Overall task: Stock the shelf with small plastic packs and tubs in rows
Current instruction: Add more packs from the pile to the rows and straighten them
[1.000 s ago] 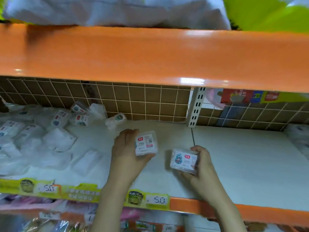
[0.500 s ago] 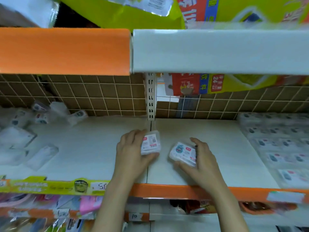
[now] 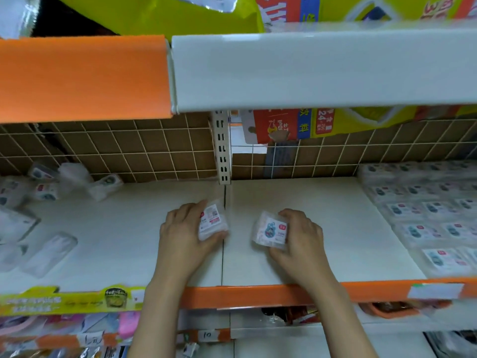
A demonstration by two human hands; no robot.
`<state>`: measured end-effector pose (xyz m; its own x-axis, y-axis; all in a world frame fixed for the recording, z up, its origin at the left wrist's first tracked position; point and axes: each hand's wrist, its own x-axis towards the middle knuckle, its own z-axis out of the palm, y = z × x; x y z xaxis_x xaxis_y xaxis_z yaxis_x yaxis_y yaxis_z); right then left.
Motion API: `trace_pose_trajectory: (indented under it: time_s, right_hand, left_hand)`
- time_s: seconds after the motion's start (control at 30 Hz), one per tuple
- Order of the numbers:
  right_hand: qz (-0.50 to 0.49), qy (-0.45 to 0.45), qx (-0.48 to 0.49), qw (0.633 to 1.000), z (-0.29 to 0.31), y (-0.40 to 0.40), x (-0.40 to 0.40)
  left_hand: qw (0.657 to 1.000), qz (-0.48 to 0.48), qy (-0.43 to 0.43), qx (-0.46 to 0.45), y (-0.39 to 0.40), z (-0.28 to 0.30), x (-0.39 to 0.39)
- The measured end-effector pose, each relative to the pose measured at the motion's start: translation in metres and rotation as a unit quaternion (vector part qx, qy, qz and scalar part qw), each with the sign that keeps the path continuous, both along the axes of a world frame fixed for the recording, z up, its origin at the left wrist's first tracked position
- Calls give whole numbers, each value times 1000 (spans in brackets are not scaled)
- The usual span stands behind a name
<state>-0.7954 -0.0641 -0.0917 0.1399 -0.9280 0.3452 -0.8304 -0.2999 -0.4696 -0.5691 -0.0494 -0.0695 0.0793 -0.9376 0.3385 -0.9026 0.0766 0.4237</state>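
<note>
My left hand grips a small clear plastic pack with a white barcode label, held just above the white shelf near the seam between two shelf boards. My right hand grips a second small pack with a blue cartoon label, a little to the right of the seam. Neat rows of the same packs cover the shelf's right end. Loose packs lie scattered on the left part of the shelf.
A slotted upright post stands at the back behind the seam, in front of a wire grid. The shelf above hangs low overhead. The orange front rail carries price tags. Bare white shelf lies between my hands and the rows on the right.
The view has swung to the right, bringing the rows of packs on the right into sight. Both hands, each still holding its pack, have moved right along the shelf to the seam.
</note>
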Motion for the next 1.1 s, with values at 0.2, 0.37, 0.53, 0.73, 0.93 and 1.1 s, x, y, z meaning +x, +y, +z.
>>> trace_pose_trajectory:
  time_s: [0.2,0.37,0.53,0.73,0.93,1.1]
  right_hand:
    - [-10,-66,-39,997,-5,-13,-40]
    - [-22,-80,-127,988,5,-33,-108]
    - [-49,-51,-158,985,9,-40,-205]
    - [-72,-36,-140,987,3,-42,-285]
    - [-63,-27,-95,993,-8,-39,-306]
    - [-57,-40,-93,993,-7,-38,-302]
  left_hand:
    - [1000,8,0,-4,-11,-4,-28]
    - [1000,25,10,-13,-19,-6,-90]
    - [1000,1,18,1,-25,-7,-188]
    - [998,-60,16,26,-26,-13,-275]
    - [999,-46,-3,23,-27,-15,-289]
    - [999,-45,13,14,-31,-11,-286]
